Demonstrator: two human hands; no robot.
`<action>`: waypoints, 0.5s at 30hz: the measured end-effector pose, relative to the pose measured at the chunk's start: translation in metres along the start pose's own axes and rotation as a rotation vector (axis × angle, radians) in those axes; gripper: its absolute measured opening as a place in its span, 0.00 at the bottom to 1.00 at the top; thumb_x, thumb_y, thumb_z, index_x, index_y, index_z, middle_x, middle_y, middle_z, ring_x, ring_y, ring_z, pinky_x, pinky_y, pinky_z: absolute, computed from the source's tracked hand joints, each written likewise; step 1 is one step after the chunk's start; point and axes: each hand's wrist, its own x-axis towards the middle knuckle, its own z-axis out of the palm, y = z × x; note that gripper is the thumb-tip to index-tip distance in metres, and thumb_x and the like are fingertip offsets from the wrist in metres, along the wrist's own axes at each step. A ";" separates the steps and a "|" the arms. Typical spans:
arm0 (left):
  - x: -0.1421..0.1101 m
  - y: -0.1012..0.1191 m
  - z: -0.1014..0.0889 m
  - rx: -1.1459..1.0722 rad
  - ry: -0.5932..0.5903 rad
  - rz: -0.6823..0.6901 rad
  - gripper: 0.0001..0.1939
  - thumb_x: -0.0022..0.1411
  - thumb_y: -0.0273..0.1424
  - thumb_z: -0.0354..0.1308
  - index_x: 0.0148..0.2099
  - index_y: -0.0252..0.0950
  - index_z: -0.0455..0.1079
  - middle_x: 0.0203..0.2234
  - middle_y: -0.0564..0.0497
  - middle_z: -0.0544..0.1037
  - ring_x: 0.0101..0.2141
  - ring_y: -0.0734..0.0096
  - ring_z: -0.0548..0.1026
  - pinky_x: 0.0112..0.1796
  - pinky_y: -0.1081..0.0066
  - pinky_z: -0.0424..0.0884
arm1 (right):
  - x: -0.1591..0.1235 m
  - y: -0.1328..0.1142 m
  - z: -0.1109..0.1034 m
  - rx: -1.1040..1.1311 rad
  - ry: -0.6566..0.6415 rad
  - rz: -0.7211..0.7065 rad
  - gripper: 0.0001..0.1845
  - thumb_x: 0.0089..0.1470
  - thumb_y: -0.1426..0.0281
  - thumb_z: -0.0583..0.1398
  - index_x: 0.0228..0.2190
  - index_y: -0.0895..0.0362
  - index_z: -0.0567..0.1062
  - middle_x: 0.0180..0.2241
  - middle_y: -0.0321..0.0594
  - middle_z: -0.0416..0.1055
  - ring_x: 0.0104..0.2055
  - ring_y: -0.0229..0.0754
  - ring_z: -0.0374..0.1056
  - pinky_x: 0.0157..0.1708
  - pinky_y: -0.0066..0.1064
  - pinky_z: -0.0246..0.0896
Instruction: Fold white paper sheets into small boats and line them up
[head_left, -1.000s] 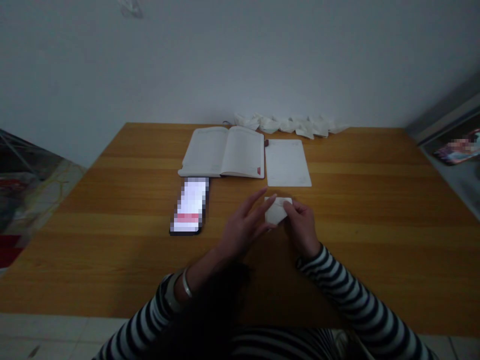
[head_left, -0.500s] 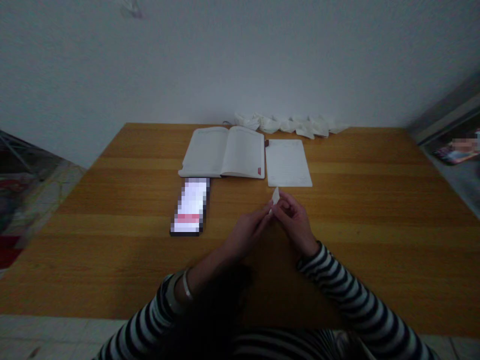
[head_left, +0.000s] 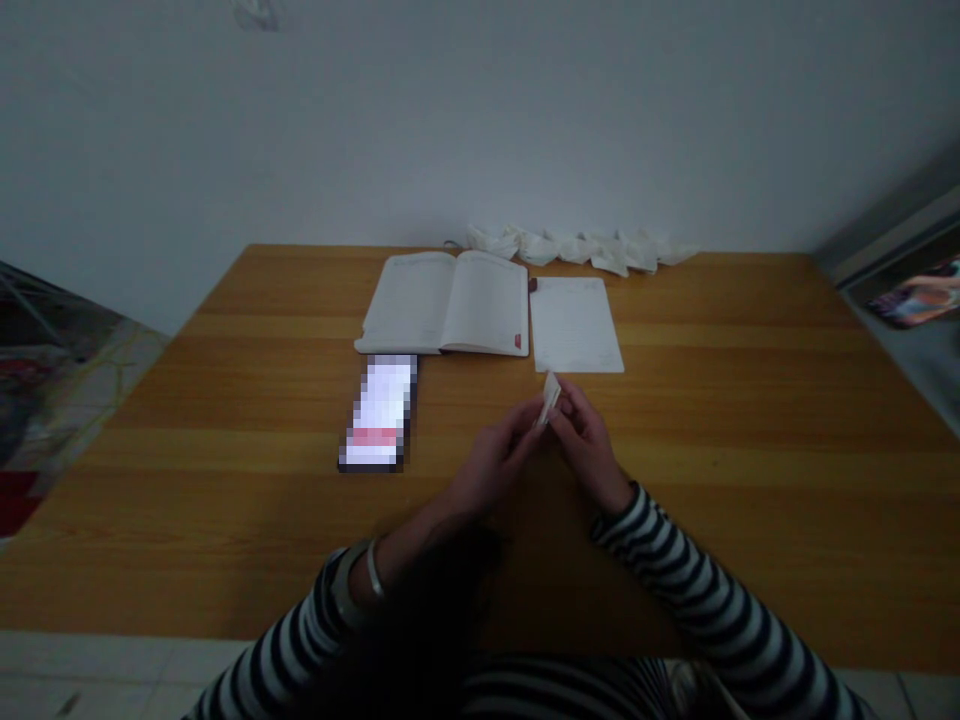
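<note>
A small folded piece of white paper (head_left: 551,392) is pinched between my two hands, a little above the wooden table. My left hand (head_left: 501,448) grips its lower left edge, with the fingers stretched along it and the thumb beneath. From the other side my right hand (head_left: 586,438) holds it between thumb and curled fingers. Part of the paper is hidden by the fingers. Just beyond my hands lies a loose lined sheet (head_left: 576,325), flat on the table.
An open notebook (head_left: 484,305) lies left of the sheet. Nearer me is a lit phone (head_left: 379,412), its screen blurred. Several crumpled or folded white papers (head_left: 577,248) line the wall side of the wooden table (head_left: 750,400). Another picture-like object (head_left: 919,295) shows at far right.
The folded paper has turned slightly between my fingers, so more of its face and edge shows. My hands stay in nearly the same place.
</note>
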 end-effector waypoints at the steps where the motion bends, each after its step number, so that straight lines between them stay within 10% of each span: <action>1: 0.000 0.000 0.000 -0.005 0.008 -0.014 0.21 0.69 0.34 0.52 0.62 0.37 0.64 0.55 0.44 0.74 0.54 0.60 0.73 0.56 0.61 0.67 | 0.000 0.000 0.000 -0.035 -0.003 -0.014 0.26 0.59 0.65 0.56 0.58 0.51 0.64 0.45 0.42 0.72 0.46 0.45 0.70 0.46 0.40 0.68; 7: 0.002 -0.002 0.000 -0.201 0.166 -0.115 0.30 0.62 0.33 0.60 0.63 0.36 0.55 0.49 0.42 0.77 0.45 0.60 0.78 0.47 0.63 0.73 | -0.001 -0.003 0.003 -0.085 0.085 -0.027 0.30 0.54 0.71 0.56 0.59 0.53 0.62 0.51 0.45 0.70 0.44 0.45 0.70 0.44 0.39 0.68; 12: 0.008 0.007 -0.013 -0.392 0.197 -0.216 0.20 0.58 0.39 0.64 0.47 0.32 0.69 0.40 0.44 0.80 0.39 0.61 0.79 0.40 0.65 0.75 | 0.001 -0.007 -0.013 0.082 0.021 0.102 0.09 0.57 0.64 0.60 0.37 0.56 0.74 0.26 0.36 0.74 0.24 0.38 0.66 0.25 0.29 0.64; 15: 0.011 0.015 -0.027 -0.294 0.099 -0.295 0.16 0.58 0.41 0.63 0.35 0.31 0.72 0.29 0.46 0.80 0.29 0.68 0.77 0.31 0.70 0.73 | 0.005 -0.010 -0.030 0.059 -0.103 0.126 0.14 0.56 0.62 0.61 0.23 0.56 0.71 0.16 0.34 0.68 0.19 0.36 0.63 0.20 0.27 0.59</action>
